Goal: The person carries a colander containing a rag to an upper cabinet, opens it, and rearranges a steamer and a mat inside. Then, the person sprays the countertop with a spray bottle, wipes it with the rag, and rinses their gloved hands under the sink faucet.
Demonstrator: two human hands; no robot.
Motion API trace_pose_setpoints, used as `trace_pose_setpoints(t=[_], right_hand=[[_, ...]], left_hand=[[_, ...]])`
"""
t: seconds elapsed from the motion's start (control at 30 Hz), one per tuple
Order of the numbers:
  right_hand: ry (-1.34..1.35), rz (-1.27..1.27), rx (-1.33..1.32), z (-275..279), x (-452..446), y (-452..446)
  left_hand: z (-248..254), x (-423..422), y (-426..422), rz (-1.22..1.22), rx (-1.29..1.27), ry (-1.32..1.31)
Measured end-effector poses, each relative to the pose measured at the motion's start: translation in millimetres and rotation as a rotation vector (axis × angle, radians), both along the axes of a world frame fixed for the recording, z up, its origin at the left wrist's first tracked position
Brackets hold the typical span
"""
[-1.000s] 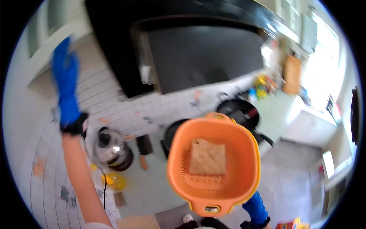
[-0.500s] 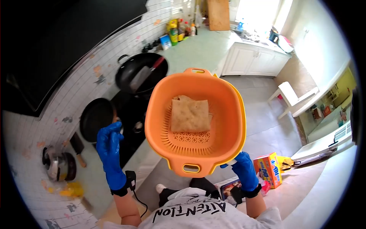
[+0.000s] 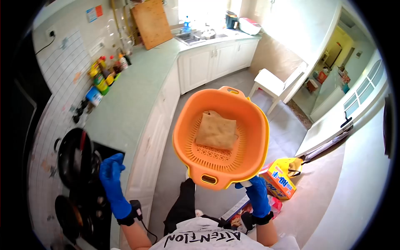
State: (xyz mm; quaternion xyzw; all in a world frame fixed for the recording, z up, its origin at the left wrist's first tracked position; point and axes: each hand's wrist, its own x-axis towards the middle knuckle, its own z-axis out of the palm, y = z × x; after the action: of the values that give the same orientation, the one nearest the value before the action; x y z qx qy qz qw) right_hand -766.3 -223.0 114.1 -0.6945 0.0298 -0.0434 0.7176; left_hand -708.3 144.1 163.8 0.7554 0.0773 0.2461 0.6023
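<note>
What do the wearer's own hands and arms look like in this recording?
The left hand and right hand wear plain blue gloves. Black bands circle both wrists, each with a dark, box-like device; a thin black cable trails from the left one. Both forearms are bare; the light grey shirt carries black lettering.

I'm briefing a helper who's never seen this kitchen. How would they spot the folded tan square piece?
Over the grey tiled floor, the blue-gloved right hand holds a rounded orange plastic basket showing yellow along its edge. On its slotted base lies the folded tan square piece, the only thing inside, tan against orange.
</note>
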Motion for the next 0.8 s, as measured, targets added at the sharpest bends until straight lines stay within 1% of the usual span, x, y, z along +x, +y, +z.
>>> trace_pose_setpoints(t=[0.03,0.07,0.1,0.17,0.2,0.23,0.3,0.33,0.4,0.43,0.5,0.53,0.57,0.63,0.7,0.77,0.8], right_hand=[[-0.074,-0.065,-0.118,-5,17,-9],[-0.102,-0.053,-0.311,-14,33,-24],[-0.051,-0.117,-0.174,-19,47,-32],[-0.045,-0.209,-0.054,-22,78,-49],[0.003,-0.224,-0.107,-11,93,-57],[0.029,-0.311,-0.082,-7,109,-60],[0.008,-0.340,-0.338,5,147,-76],[0.002,-0.353,-0.351,9,166,-84],[0.102,-0.482,-0.311,10,199,-97],[0.113,-0.491,-0.308,5,214,-105],[0.104,-0.533,-0.419,-7,239,-128],[0.124,-0.536,-0.348,-6,254,-135],[0.123,-0.544,-0.347,-14,271,-145],[0.133,-0.573,-0.466,-27,307,-169],[0.113,-0.547,-0.497,-34,335,-195],[-0.020,-0.579,-0.549,-48,374,-221],[0.011,-0.544,-0.621,-55,395,-242]], left_hand=[[-2,24,-5,0.036,-0.039,0.002],[-6,51,-9,0.048,-0.044,-0.015],[-11,79,-14,0.059,-0.047,-0.035],[-30,139,-27,-0.011,-0.085,-0.053],[-35,174,-35,-0.056,-0.121,-0.063],[-35,201,-54,-0.089,-0.170,-0.082],[-35,256,-97,-0.162,-0.202,-0.075],[-43,282,-113,-0.241,-0.262,-0.050],[-48,327,-159,-0.328,-0.310,-0.002],[-53,347,-178,-0.378,-0.337,0.044],[-62,377,-213,-0.533,-0.307,0.070],[-71,398,-224,-0.606,-0.272,0.073],[-75,420,-234,-0.614,-0.271,0.071],[-83,465,-254,-0.651,-0.197,0.082],[-81,501,-274,-0.592,-0.263,0.070],[-83,544,-294,-0.515,-0.251,0.041],[-85,573,-303,-0.509,-0.247,0.017]])
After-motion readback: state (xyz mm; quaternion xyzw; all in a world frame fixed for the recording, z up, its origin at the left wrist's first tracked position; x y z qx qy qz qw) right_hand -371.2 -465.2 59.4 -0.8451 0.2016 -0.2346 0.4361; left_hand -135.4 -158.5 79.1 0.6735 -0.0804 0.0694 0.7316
